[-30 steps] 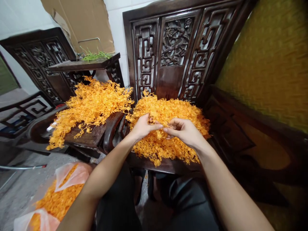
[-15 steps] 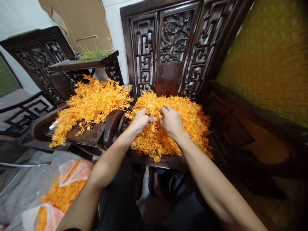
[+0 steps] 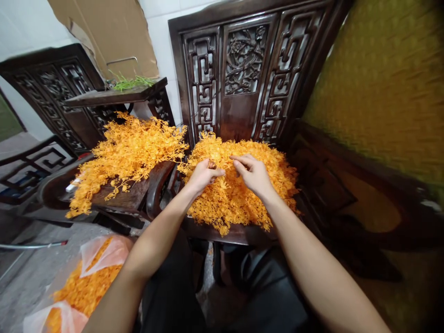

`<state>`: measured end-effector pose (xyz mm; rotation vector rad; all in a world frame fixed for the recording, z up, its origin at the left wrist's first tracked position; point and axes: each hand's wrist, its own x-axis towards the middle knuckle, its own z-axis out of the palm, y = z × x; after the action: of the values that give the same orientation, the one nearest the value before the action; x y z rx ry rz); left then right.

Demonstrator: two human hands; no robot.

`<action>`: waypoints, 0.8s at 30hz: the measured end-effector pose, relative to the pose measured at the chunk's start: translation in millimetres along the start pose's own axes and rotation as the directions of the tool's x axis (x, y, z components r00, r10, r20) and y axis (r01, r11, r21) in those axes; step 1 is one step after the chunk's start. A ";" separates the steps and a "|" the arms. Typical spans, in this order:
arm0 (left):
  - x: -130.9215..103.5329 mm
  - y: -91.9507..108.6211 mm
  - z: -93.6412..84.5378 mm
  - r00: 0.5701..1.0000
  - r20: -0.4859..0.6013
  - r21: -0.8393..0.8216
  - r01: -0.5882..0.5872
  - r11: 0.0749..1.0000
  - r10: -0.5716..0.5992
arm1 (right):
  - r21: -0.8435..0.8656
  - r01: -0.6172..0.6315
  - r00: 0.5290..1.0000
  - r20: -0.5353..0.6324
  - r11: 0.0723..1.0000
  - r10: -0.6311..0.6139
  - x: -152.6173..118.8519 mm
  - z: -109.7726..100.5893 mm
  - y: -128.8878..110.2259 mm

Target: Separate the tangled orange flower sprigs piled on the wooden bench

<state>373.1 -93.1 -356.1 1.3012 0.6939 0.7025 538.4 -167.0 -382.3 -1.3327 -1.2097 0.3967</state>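
Observation:
A thick heap of orange artificial flower sprigs (image 3: 239,210) covers the seat of the dark carved wooden chair (image 3: 243,115) in front of me. Over the heap's left half, my left hand (image 3: 202,177) is closed, thumb pressed toward the fingers, on an orange flower sprig (image 3: 218,161). The exact spot of its grip is partly hidden. My right hand (image 3: 255,178) hovers just to the right over the same heap. Its thumb and forefinger are apart and I see nothing held in it.
More orange sprigs (image 3: 135,150) spread over the wooden seat at left. A small side table (image 3: 114,97) bears green stems (image 3: 133,83). On the floor, lower left, a translucent plastic bag (image 3: 104,254) holds orange pieces. A yellow-brown woven panel (image 3: 385,78) leans at right.
My right hand has moved slightly right, away from the left, and its fingers have spread. The left hand keeps nearly the same place. The whole view has shifted a little.

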 end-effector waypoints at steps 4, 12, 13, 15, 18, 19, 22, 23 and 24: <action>-0.1 -0.3 2.9 1.000 0.016 0.016 -0.005 1.000 0.005 | 0.200 -0.150 0.988 0.057 0.968 0.142 4.7 12.8 -5.8; 1.6 0.3 3.1 0.996 0.081 0.109 0.027 0.994 -0.036 | 0.417 -0.379 0.924 0.224 0.826 0.310 3.6 25.6 -4.5; 0.7 2.3 3.8 0.995 0.084 0.090 0.053 0.995 -0.060 | 0.444 -0.368 0.930 0.171 0.817 0.326 5.3 27.5 -2.8; -3.1 6.6 5.5 0.992 0.082 0.042 0.092 0.995 -0.095 | 0.481 -0.339 0.930 0.043 0.809 0.364 12.0 28.2 1.9; -13.1 10.4 6.8 0.982 0.122 0.010 0.144 0.989 -0.144 | 0.515 -0.288 0.866 -0.218 0.807 0.449 28.1 14.0 14.2; -16.4 10.2 6.4 0.977 0.141 0.009 0.158 0.987 -0.158 | 0.516 -0.255 0.829 -0.319 0.818 0.459 33.0 5.1 19.8; -19.5 6.6 3.9 0.985 0.118 -0.019 0.130 0.991 -0.127 | 0.433 -0.167 0.811 -0.451 0.886 0.373 37.9 -22.2 36.0; -17.6 4.9 3.3 0.992 0.078 -0.040 0.105 0.994 -0.102 | 0.374 -0.153 0.853 -0.417 0.915 0.314 35.5 -28.0 39.1; -14.5 3.0 3.1 0.996 0.023 -0.068 0.091 0.994 -0.090 | 0.296 -0.146 0.900 -0.356 0.944 0.251 31.8 -30.9 40.1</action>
<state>366.4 -106.0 -351.9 1.2048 0.7023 0.6337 592.4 -146.1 -397.1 -1.2338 -0.6632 0.3993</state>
